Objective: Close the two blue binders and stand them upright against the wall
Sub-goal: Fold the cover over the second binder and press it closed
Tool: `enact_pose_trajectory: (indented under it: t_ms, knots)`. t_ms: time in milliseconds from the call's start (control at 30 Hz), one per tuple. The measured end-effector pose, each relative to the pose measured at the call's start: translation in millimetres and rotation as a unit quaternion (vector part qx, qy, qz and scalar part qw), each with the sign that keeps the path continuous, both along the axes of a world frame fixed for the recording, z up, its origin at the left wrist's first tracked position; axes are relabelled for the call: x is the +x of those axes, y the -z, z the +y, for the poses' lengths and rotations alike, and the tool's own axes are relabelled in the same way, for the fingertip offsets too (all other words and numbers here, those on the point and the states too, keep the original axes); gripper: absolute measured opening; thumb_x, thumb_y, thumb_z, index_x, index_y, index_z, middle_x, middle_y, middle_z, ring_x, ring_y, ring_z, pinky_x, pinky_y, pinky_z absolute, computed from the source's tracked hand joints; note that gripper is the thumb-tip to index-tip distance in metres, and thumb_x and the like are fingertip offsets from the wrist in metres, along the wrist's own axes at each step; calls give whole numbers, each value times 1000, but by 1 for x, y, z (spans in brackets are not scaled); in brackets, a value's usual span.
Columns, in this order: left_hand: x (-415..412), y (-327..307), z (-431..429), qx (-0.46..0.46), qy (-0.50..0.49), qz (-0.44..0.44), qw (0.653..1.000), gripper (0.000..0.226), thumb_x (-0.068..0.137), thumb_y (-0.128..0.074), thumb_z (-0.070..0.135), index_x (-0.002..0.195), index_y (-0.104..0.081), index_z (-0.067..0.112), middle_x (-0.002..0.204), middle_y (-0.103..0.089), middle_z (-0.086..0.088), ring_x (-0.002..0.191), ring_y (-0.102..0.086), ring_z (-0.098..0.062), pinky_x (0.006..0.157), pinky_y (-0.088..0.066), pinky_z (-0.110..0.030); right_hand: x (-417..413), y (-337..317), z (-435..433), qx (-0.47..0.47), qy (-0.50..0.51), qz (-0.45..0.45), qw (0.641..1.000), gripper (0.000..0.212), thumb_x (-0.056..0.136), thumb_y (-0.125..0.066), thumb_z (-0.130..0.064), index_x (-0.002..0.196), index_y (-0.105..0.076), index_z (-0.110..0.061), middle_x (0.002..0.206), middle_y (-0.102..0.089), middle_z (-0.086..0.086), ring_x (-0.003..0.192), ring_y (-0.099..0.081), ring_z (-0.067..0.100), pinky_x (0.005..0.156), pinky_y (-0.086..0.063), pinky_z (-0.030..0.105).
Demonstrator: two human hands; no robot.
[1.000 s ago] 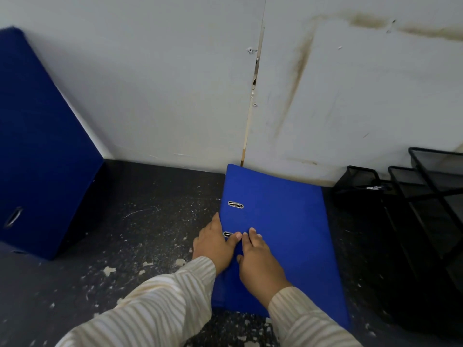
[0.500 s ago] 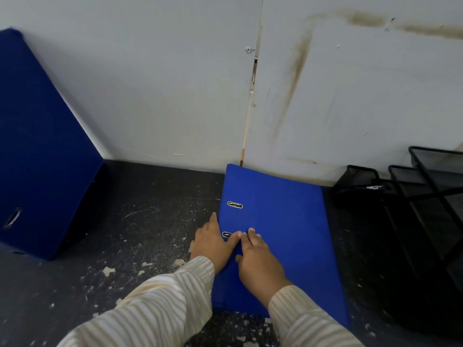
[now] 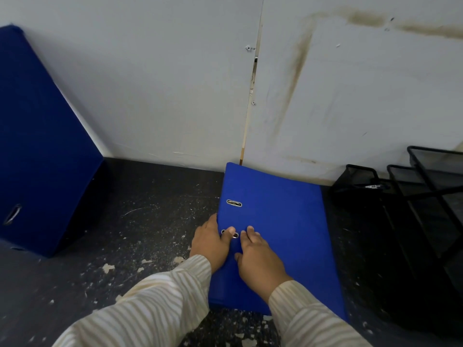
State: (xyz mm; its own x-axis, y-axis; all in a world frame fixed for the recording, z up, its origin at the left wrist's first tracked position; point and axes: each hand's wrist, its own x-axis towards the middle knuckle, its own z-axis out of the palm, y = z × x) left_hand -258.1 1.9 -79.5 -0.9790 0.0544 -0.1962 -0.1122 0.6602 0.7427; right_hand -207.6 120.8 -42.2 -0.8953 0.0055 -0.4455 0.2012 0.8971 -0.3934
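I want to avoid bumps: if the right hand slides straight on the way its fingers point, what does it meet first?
Probably nothing on the flat blue binder's cover: the right hand points up it, right of the metal slot, toward the stained white wall.

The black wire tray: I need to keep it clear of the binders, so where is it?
In the head view the black wire tray sits at the far right against the wall, just right of the flat blue binder.

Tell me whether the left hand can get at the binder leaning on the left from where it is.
Probably yes. The left hand rests at the flat binder's left edge, and only bare dark tabletop lies between it and the leaning binder.
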Motion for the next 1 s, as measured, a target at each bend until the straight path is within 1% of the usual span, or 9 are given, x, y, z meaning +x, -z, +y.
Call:
enact_pose_trajectory:
  t_ms: [67,200,267,367,500,567,633,833,1000]
  knots:
    - [0,0,0,-27,8,-6,1000,45,91,-51,44,131,-45,23,125,-62,-2,113,-54,-26,97,-45,-43,0,0,0,0,-1,2,1000,59,100,-36,-30,150,-7,-17,160,3,0,146,-1,18,116,-12,32]
    - [-2,-2,2,-68,10,-22,997,57,85,-52,56,133,-40,26,126,-60,0,116,-53,-27,96,-43,-45,1,1,0,1,-2,4,1000,60,100,-36,-30,150,-6,-17,160,4,0,146,-1,18,116,-11,31]
    - [-2,-3,3,-88,12,-26,996,61,86,-50,57,136,-37,25,128,-59,0,118,-53,-27,97,-42,-46,0,1,0,3,0,5,1000,60,100,-37,-30,150,-6,-17,160,3,0,146,-1,18,116,-12,32]
    - [-2,-4,3,-101,17,-11,995,55,90,-46,51,136,-37,23,129,-60,-1,116,-54,-27,98,-43,-45,1,2,0,5,1,4,1000,60,100,-38,-30,150,-7,-17,160,3,0,146,-2,18,116,-14,32]
    - [0,-5,0,-40,13,-9,999,42,95,-45,41,133,-43,26,125,-64,-1,111,-58,-25,96,-46,-44,1,1,0,3,8,2,1000,60,99,-38,-33,150,-9,-19,160,2,-2,146,-3,17,116,-16,33]
    - [-1,-7,0,-50,9,-18,999,43,96,-44,41,136,-41,26,126,-63,-2,112,-57,-27,97,-45,-44,1,2,0,3,9,1,1000,60,99,-38,-33,150,-9,-19,160,2,-3,146,-3,16,116,-17,34]
    - [-1,-8,0,-74,14,-29,997,50,95,-43,46,140,-36,25,128,-61,-2,116,-55,-28,99,-43,-44,1,2,0,3,11,3,1000,59,99,-37,-33,150,-9,-19,160,2,-3,146,-3,16,116,-17,34]
    - [-3,-8,0,-91,14,-41,995,58,86,-50,59,134,-38,29,126,-62,3,118,-55,-28,97,-38,-47,1,5,-1,2,10,11,1000,59,99,-37,-31,150,-8,-19,160,2,-1,146,-3,17,116,-15,33]
    - [-5,-7,4,-119,15,-40,992,58,89,-45,54,138,-37,23,132,-59,-1,121,-53,-28,99,-37,-48,0,6,0,7,6,11,1000,59,99,-37,-31,150,-9,-17,160,1,0,146,-3,18,116,-15,33]
